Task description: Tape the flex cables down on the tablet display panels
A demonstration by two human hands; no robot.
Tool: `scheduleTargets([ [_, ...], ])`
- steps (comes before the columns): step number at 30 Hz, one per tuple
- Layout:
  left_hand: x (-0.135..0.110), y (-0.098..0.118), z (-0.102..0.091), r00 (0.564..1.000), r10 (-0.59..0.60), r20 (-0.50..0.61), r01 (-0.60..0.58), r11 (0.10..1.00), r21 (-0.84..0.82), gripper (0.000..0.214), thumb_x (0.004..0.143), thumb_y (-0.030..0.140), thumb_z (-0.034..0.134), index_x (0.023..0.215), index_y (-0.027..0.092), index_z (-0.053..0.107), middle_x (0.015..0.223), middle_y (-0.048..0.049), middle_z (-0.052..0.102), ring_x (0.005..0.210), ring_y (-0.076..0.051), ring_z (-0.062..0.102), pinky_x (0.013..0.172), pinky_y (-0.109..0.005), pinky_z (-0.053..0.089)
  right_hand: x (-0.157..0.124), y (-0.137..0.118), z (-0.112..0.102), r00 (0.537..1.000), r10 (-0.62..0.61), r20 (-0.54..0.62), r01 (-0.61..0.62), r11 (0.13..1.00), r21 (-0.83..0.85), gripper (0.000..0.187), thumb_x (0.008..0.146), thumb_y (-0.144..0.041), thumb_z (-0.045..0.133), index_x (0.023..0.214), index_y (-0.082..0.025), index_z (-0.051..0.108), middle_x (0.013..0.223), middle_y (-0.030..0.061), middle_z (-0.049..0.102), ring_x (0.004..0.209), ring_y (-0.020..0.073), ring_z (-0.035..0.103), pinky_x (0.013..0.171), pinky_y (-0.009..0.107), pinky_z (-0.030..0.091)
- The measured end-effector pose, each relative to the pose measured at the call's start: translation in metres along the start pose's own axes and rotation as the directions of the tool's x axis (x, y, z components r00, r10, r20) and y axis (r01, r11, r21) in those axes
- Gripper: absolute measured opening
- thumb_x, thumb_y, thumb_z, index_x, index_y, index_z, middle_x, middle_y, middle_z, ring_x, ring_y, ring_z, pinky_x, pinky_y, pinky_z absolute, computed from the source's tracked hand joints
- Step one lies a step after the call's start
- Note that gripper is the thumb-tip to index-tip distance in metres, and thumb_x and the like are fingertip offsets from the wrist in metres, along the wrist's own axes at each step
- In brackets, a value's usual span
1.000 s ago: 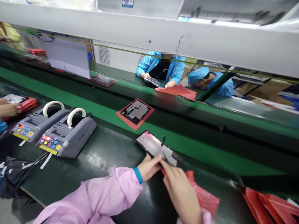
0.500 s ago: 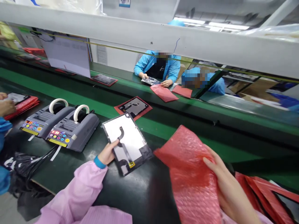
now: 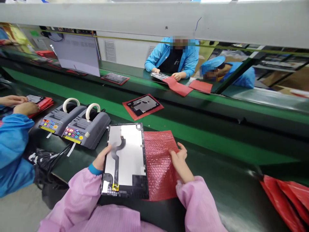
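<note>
From the head view, the left hand (image 3: 102,158) grips the left edge of a panel (image 3: 125,158), thumb on its face, holding it tilted just above the dark surface (image 3: 217,180) near the front edge. The right hand (image 3: 180,161) pinches the right side of a red bubble bag (image 3: 159,161) that lies flat and tucked under the panel's right edge. The panel looks thin, stiff and fragile, with a flex cable (image 3: 118,151) running down its pale back, so it is best held by the rims, away from the cable. The bag looks light, soft and limp, likely to sag unless held at its mouth. Two tape dispensers (image 3: 72,124) stand just left of the panel, with little room there. A green belt (image 3: 193,135) runs behind, carrying another panel on red wrap (image 3: 142,105). More red bags (image 3: 287,196) lie well to the right, with open surface between. A co-worker's blue sleeve (image 3: 12,145) is at far left.
</note>
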State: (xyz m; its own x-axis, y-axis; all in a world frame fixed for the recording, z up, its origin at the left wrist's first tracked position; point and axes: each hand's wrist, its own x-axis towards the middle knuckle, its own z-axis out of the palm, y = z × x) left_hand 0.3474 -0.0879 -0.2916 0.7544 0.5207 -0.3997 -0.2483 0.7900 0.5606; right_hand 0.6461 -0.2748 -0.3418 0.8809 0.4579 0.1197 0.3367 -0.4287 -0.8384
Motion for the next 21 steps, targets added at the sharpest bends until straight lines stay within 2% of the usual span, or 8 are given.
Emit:
scheduleTargets([
  [4, 0.016, -0.02, 0.018, 0.993, -0.105, -0.054, 0.111, 0.988, 0.106, 0.041, 0.081, 0.045, 0.071, 0.104, 0.011, 0.072, 0.079, -0.0107, 0.077, 0.074, -0.026, 0.075, 0.072, -0.033, 0.06, -0.017, 0.001, -0.007, 0.993, -0.076, 0.088, 0.079, 0.996, -0.031, 0.056, 0.073, -0.036, 0.055, 0.124, -0.017, 0.043, 0.112, 0.0106, 0.045, 0.112, 0.0311, 0.044, 0.104, 0.054, 0.034],
  [8, 0.032, -0.04, 0.041, 0.971, -0.236, -0.039, 0.237, 0.928, 0.286, 0.045, 0.077, 0.051, 0.075, 0.099, 0.012, 0.073, 0.077, -0.0112, 0.076, 0.071, -0.027, 0.074, 0.064, -0.033, 0.058, -0.04, -0.004, -0.021, 0.966, -0.162, 0.2, 0.195, 0.968, -0.159, 0.051, 0.085, -0.04, 0.053, 0.129, -0.017, 0.044, 0.111, 0.0117, 0.044, 0.109, 0.0298, 0.047, 0.1, 0.053, 0.039],
  [12, 0.048, -0.055, 0.062, 0.948, -0.317, 0.028, 0.28, 0.871, 0.403, 0.05, 0.075, 0.056, 0.074, 0.103, 0.015, 0.073, 0.082, -0.011, 0.077, 0.083, -0.029, 0.074, 0.068, -0.035, 0.057, -0.048, -0.009, -0.039, 0.97, -0.176, 0.167, 0.218, 0.932, -0.288, 0.043, 0.091, -0.045, 0.048, 0.126, -0.019, 0.055, 0.116, 0.0131, 0.043, 0.116, 0.0311, 0.045, 0.103, 0.053, 0.036],
  [14, 0.057, -0.058, 0.071, 0.969, -0.241, 0.052, 0.188, 0.859, 0.476, 0.049, 0.077, 0.056, 0.071, 0.103, 0.014, 0.073, 0.087, -0.0109, 0.077, 0.089, -0.029, 0.073, 0.073, -0.034, 0.056, -0.048, -0.004, -0.046, 0.979, -0.151, 0.138, 0.184, 0.944, -0.275, 0.045, 0.092, -0.048, 0.048, 0.126, -0.019, 0.055, 0.118, 0.0132, 0.043, 0.114, 0.0293, 0.047, 0.101, 0.05, 0.038],
  [16, 0.061, -0.059, 0.077, 0.998, -0.04, 0.042, 0.006, 0.798, 0.602, 0.041, 0.079, 0.051, 0.072, 0.098, 0.014, 0.073, 0.089, -0.0097, 0.076, 0.091, -0.027, 0.071, 0.078, -0.032, 0.055, -0.047, 0.006, -0.05, 0.983, -0.147, 0.107, 0.171, 0.948, -0.269, 0.047, 0.092, -0.05, 0.048, 0.126, -0.017, 0.056, 0.117, 0.0133, 0.044, 0.11, 0.0279, 0.049, 0.099, 0.048, 0.04],
  [18, 0.057, -0.057, 0.077, 0.987, 0.158, 0.022, -0.128, 0.703, 0.7, 0.034, 0.078, 0.043, 0.074, 0.096, 0.015, 0.073, 0.086, -0.0075, 0.075, 0.087, -0.024, 0.069, 0.08, -0.029, 0.053, -0.046, 0.021, -0.054, 0.981, -0.182, 0.068, 0.194, 0.933, -0.304, 0.048, 0.092, -0.05, 0.048, 0.123, -0.014, 0.058, 0.113, 0.0139, 0.047, 0.108, 0.0282, 0.05, 0.099, 0.049, 0.04],
  [21, 0.031, -0.05, 0.064, 0.96, 0.28, 0.007, -0.183, 0.611, 0.77, 0.043, 0.079, 0.036, 0.073, 0.116, 0.016, 0.065, 0.08, -0.0038, 0.072, 0.073, -0.02, 0.067, 0.071, -0.027, 0.052, -0.047, 0.042, -0.061, 0.961, -0.274, 0.033, 0.265, 0.883, -0.388, 0.049, 0.092, -0.049, 0.045, 0.117, -0.01, 0.061, 0.107, 0.0154, 0.051, 0.106, 0.0307, 0.05, 0.097, 0.051, 0.04],
])
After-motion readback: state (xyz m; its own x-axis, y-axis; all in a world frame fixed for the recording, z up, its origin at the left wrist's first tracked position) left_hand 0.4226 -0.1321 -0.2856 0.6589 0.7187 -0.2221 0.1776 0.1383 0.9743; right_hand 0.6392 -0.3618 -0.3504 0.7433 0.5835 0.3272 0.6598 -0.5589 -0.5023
